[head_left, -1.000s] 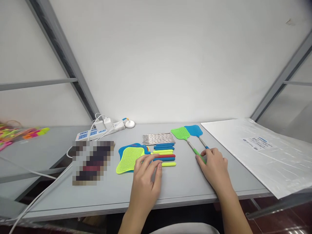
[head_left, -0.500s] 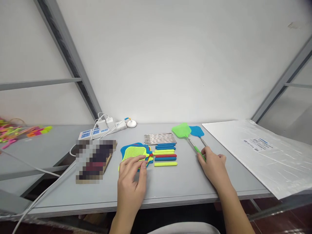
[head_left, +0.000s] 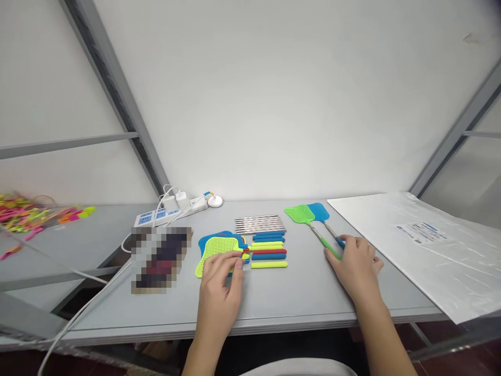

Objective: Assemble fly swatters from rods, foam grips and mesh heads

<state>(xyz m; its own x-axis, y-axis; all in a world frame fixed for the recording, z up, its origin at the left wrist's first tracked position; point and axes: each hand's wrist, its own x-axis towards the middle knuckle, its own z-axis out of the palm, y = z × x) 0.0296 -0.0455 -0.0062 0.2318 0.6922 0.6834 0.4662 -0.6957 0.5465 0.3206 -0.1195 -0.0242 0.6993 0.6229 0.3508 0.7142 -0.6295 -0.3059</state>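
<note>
left hand (head_left: 221,274) pinching yellow mesh swatter head (head_left: 216,249) on desk (head_left: 297,292), right hand (head_left: 358,263) loosely closed over green swatter handle (head_left: 330,249)

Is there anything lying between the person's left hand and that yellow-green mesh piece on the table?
Nothing visible does. The left hand already rests its fingertips on the near edge of the yellow-green swatter head, atop a stack of heads. The coloured handles lie beside it.

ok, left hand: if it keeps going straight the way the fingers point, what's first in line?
The left hand points away from the body, fingertips already on the stacked swatter heads. Beyond them the power strip probably lies nearest that line, though depth is unclear.
</note>
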